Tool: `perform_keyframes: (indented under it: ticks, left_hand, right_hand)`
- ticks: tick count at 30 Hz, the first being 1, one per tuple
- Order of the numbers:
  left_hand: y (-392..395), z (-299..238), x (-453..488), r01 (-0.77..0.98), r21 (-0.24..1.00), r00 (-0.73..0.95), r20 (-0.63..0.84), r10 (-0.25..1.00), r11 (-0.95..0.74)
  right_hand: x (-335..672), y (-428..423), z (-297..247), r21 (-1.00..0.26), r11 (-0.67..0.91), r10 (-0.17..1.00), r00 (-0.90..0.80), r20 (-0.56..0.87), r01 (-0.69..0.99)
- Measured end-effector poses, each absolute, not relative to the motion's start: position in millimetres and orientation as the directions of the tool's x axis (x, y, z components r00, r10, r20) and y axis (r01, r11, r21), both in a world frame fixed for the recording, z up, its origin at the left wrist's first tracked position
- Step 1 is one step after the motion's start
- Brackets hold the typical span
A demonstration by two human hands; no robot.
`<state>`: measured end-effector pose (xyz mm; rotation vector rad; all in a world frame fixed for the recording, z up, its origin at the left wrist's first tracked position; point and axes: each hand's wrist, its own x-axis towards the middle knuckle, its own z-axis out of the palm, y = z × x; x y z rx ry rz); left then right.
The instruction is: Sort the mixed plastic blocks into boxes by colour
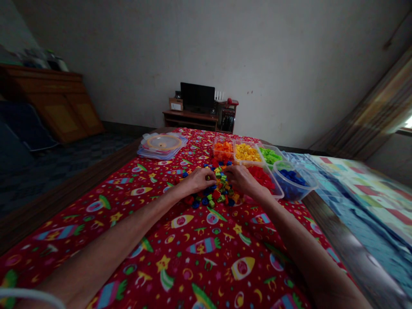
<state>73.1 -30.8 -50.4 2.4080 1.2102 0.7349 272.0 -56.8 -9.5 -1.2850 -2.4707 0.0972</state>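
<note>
A loose pile of small plastic building pieces [216,198] in blue, green, red, yellow and orange lies on the red patterned cloth [199,231]. At the pile's left side, my left hand [200,179] reaches in with fingers curled and thumb close to them; whatever is between them is hidden. My right hand [240,178] is over the right side of the pile, its fingers bent inward, and what they grip cannot be made out. Just beyond my right wrist stands a clear box of red pieces [262,177]. The two hands are apart, with pieces showing between them.
Behind the pile stand clear boxes of orange pieces [223,148], yellow pieces [247,152] and green pieces [270,155]. A round tub of blue pieces [292,180] is at the right, near the table edge [341,240]. Stacked clear lids [162,145] lie far left.
</note>
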Motion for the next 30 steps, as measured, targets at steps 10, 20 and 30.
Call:
perform_keyframes:
  ticks: [10, 20, 30]
  left_hand:
    - [-25, -46, 62, 0.667, 0.542, 0.386, 0.335, 0.859, -0.511]
    - [-27, -47, 65, 0.687, 0.403, 0.492, 0.353, 0.796, -0.604]
    - [-32, -54, 66, 0.672, 0.359, 0.56, 0.324, 0.762, -0.647]
  right_hand:
    - [266, -54, -13, -0.314, 0.562, 0.827, -0.533, 0.18, 0.765]
    - [273, -53, -38, -0.215, 0.69, 0.721, -0.631, 0.285, 0.691]
    - [267, -56, -13, -0.302, 0.652, 0.758, -0.582, 0.294, 0.696]
